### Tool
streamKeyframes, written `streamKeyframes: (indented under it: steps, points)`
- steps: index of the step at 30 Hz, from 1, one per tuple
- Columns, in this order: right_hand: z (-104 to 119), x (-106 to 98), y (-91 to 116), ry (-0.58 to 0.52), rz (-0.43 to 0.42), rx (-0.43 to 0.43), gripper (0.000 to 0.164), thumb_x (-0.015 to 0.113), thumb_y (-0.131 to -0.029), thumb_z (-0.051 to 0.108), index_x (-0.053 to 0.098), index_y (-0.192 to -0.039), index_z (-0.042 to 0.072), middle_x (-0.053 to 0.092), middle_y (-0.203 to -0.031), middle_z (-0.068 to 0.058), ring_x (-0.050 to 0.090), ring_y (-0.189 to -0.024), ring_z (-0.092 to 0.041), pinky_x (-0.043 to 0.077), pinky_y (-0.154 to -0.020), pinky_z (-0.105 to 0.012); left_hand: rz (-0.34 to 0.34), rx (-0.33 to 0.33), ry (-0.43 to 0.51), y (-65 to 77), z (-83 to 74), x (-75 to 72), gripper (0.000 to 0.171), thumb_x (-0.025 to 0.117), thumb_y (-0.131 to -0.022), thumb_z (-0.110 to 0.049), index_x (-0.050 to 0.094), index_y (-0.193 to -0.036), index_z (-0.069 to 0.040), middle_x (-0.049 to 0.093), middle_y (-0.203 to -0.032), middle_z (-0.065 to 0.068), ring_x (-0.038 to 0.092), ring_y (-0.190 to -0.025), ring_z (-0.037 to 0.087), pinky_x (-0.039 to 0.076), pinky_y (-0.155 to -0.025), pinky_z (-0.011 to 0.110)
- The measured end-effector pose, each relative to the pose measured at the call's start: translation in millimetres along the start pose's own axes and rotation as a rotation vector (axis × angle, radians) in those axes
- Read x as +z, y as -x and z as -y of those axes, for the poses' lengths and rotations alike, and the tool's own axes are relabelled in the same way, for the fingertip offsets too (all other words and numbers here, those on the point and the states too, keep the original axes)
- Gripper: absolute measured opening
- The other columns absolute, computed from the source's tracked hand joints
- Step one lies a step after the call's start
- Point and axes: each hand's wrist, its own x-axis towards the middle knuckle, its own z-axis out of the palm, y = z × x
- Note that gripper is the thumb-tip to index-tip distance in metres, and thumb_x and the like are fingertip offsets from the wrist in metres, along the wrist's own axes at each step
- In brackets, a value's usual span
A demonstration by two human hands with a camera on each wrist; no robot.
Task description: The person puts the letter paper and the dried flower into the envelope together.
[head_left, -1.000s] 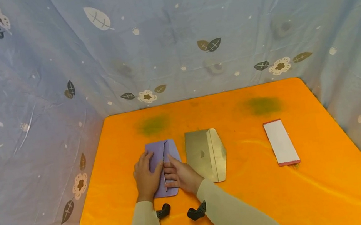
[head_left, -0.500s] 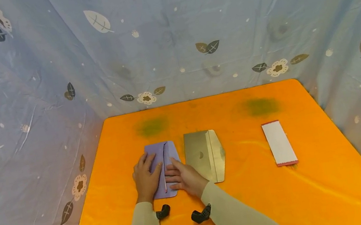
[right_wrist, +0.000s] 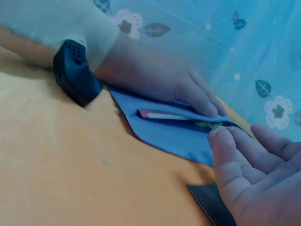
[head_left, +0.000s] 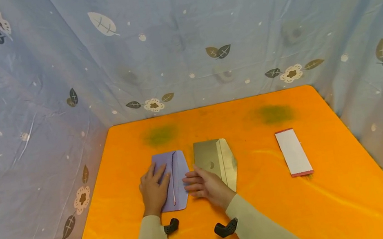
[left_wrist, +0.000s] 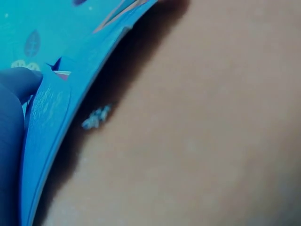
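Observation:
A purple envelope [head_left: 181,168] lies on the orange cloth with its flap turned out to the right. My left hand [head_left: 154,190] rests on its left half, fingers spread. Inside the envelope's mouth, the right wrist view shows a white piece with a red end [right_wrist: 164,116], mostly hidden. Fingers loosely bent, my right hand [head_left: 206,185] holds nothing beside the envelope's right edge and overlaps the gold envelope [head_left: 205,152] in the head view. That gold envelope also has its flap out to the right. In the left wrist view, the purple envelope [left_wrist: 49,122] looks blue and bows up along its edge.
A white strip with red ends [head_left: 293,151] lies farther right on the orange cloth [head_left: 265,216]. Patterned curtains [head_left: 164,36] stand behind and at both sides. Each wrist carries a black device, such as the one at the right wrist [head_left: 226,228].
My right hand has drawn away from the purple envelope's mouth toward the right, over the gold envelope's near left part. The left hand has stayed on the purple envelope.

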Motion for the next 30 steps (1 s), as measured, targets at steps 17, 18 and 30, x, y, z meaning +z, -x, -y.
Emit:
streamKeyframes:
  steps: [17,18,30]
  points:
    - [24.0,-42.1,35.5,-0.067,-0.148,-0.105,0.063,0.048,-0.115,0.051,0.058,-0.139,-0.007,0.066,-0.126,-0.019,0.067,-0.104,-0.027,0.056,-0.088,-0.035,0.035,-0.038,0.034,0.4,2.2,1.9,0.04,0.061,-0.111,-0.042,0.072,-0.146,-0.027,0.044,-0.17,0.009,0.041,-0.142,0.045,0.023,-0.112,0.064]
    - [25.3,-45.5,37.8,-0.069,-0.151,-0.115,0.064,0.048,-0.116,0.05,0.057,-0.141,-0.008,0.065,-0.126,-0.018,0.067,-0.104,-0.027,0.057,-0.088,-0.034,0.033,-0.038,0.035,0.3,2.5,1.9,0.039,0.061,-0.112,-0.042,0.073,-0.146,-0.027,0.044,-0.17,0.009,0.041,-0.141,0.046,0.023,-0.112,0.064]
    - [32.2,-85.6,62.5,-0.113,-0.285,-0.177,0.069,0.055,-0.113,0.051,0.053,-0.141,-0.012,0.065,-0.122,-0.018,0.067,-0.104,-0.03,0.057,-0.089,-0.037,0.002,-0.016,0.043,-0.1,4.4,2.4,0.036,0.065,-0.11,-0.036,0.075,-0.143,-0.026,0.046,-0.168,0.01,0.043,-0.139,0.047,0.024,-0.111,0.065]
